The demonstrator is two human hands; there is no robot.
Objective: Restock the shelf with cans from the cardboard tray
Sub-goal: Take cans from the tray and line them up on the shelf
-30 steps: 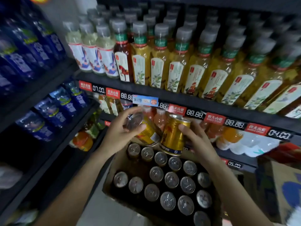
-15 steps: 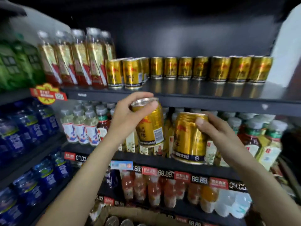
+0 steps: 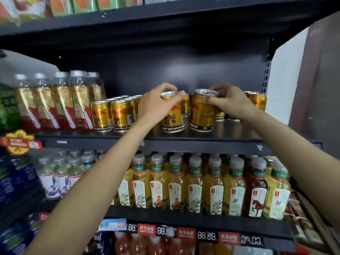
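My left hand [image 3: 156, 105] grips the top rim of a gold can [image 3: 173, 118] that stands on the dark shelf [image 3: 184, 142]. Beside it to the right, my right hand [image 3: 230, 103] holds the top of a second gold can [image 3: 201, 115], also set upright on the shelf board. Several more gold cans [image 3: 112, 115] stand in rows to the left, and others [image 3: 257, 102] line the back behind my right hand. The cardboard tray is out of view.
Tall bottles with gold and red labels [image 3: 55, 102] fill the left end of the same shelf. Yellow tea bottles [image 3: 195, 184] crowd the shelf below, above a strip of price tags [image 3: 185, 233]. A white panel [image 3: 283, 83] closes the right side.
Both hands rose from chest height up and forward to the can shelf; the two cans now stand on the shelf board. The view tilted upward and the tray dropped out of sight.
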